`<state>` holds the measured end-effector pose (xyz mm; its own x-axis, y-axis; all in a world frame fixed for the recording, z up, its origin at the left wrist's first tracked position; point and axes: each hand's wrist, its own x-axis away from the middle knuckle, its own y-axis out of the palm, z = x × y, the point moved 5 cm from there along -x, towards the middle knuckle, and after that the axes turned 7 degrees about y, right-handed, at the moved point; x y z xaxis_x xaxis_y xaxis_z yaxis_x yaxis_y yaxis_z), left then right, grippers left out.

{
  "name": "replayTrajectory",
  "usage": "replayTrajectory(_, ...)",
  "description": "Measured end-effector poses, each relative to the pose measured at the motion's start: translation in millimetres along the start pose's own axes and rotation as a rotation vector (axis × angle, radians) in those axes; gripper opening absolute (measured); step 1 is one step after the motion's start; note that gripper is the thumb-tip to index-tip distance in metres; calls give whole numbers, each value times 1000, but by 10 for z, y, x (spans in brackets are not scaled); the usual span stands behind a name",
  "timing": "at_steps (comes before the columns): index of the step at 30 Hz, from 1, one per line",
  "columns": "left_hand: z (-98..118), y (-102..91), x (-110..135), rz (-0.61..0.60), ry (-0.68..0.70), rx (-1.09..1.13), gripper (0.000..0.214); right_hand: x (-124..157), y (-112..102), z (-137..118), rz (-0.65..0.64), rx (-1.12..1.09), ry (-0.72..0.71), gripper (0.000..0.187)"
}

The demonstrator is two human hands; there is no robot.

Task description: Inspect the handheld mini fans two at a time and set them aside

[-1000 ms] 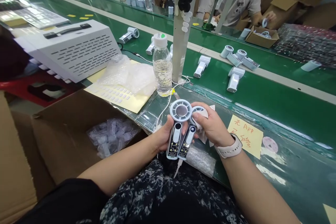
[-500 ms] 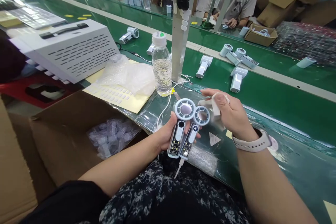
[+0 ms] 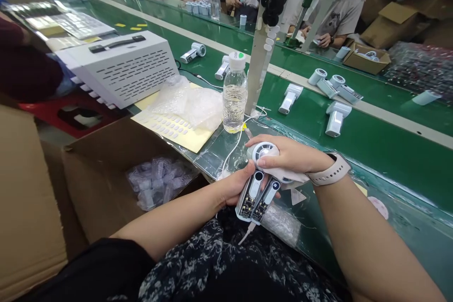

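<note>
My left hand (image 3: 236,185) is closed round the handles of two white handheld fans (image 3: 257,192) held side by side near the table's front edge. Their lower handles show bare circuit boards, and a white cable hangs from one. My right hand (image 3: 287,156) lies across the round fan heads, fingers pressed down on them with a small white piece under the palm. A small lit display shows on the right fan's handle. A pale watch sits on my right wrist.
A water bottle (image 3: 235,94) stands just behind the fans, beside a post. A sticker sheet (image 3: 174,127) and bubble wrap lie left of it, a white vented box (image 3: 122,66) farther left. An open carton (image 3: 116,170) of bagged parts sits low left. More fans (image 3: 335,117) lie on the green belt; people work opposite.
My right hand, which had lifted off to the right holding a white piece, has come back down over the fan heads. The view has shifted a little rightward.
</note>
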<state>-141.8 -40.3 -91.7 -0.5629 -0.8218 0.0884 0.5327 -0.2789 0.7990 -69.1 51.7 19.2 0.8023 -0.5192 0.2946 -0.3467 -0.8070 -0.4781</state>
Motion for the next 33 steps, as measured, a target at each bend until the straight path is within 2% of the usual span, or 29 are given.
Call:
replayTrajectory(3,18,17,-14,-10,37,-7,73,-35,30,-53,76,67,-7,40)
replayTrajectory(5,37,36,-29,-10,46,1,73,-78,23,-8,149,78,13,53)
replayTrajectory(7,69,58,-43,-6,66,12,72,-102,-48,128,278,47,87,66)
replayTrajectory(9,107,79,-48,-9,104,19,72,-43,-199,315,519,45,175,74)
replayTrajectory(12,152,89,-28,-13,161,33,74,278,-398,512,963,220,234,79)
replayTrajectory(14,182,91,-7,7,204,41,74,569,-365,557,1127,330,248,76)
replayTrajectory(16,228,124,10,37,269,44,72,845,-185,566,1151,327,263,61)
replayTrajectory(18,282,220,7,54,333,38,71,1038,106,561,1039,215,285,44)
replayTrajectory(21,371,460,-56,55,425,-20,72,1157,599,552,778,-104,314,47)
replayTrajectory(24,422,701,-176,57,494,-134,76,1186,914,481,631,-451,205,54)
replayTrajectory(26,413,820,-267,45,495,-186,77,1226,986,428,614,-595,115,52)
replayTrajectory(28,394,897,-345,26,469,-195,76,1320,962,415,698,-623,85,45)
replayTrajectory(31,441,944,-391,65,500,-170,71,1498,838,429,832,-550,44,42)
replayTrajectory(33,502,963,-362,124,557,-182,63,1614,713,463,964,-463,72,37)
